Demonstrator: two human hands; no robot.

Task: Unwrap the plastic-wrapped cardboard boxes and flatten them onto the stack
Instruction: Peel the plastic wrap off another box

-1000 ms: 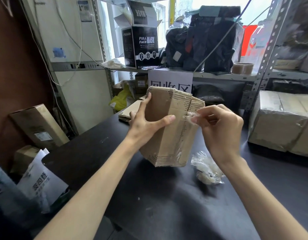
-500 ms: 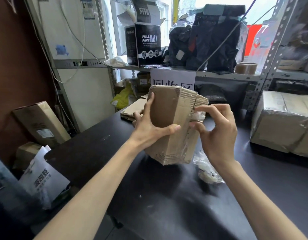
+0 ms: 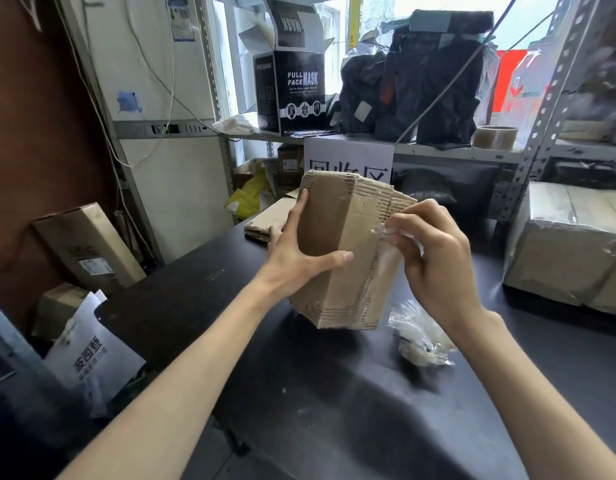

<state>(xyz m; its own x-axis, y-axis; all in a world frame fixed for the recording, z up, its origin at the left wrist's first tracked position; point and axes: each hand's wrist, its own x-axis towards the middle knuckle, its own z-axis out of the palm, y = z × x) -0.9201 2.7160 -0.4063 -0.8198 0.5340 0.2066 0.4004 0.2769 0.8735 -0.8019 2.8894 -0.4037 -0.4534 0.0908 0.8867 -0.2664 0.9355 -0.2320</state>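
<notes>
A bundle of brown cardboard boxes (image 3: pixel 348 244), bound in clear plastic film, is held upright over the black table (image 3: pixel 299 393). My left hand (image 3: pixel 299 258) grips its left side, thumb across the front. My right hand (image 3: pixel 434 258) pinches a strip of clear film (image 3: pixel 384 233) at the bundle's right edge. A crumpled wad of removed plastic (image 3: pixel 417 337) lies on the table below my right wrist. A low stack of flattened cardboard (image 3: pixel 268 220) lies behind the bundle at the table's far edge.
Large plastic-wrapped cartons (image 3: pixel 569 244) stand at the right of the table. A metal shelf (image 3: pixel 455 152) behind holds a black mask box (image 3: pixel 292 88), dark bags and a tape roll (image 3: pixel 495 136). Boxes (image 3: pixel 88 251) and a white bag (image 3: pixel 91 358) crowd the floor at left.
My right hand first moved in against the bundle's right edge, then drew back a little to the right with the film pinched. The left hand keeps its grip.
</notes>
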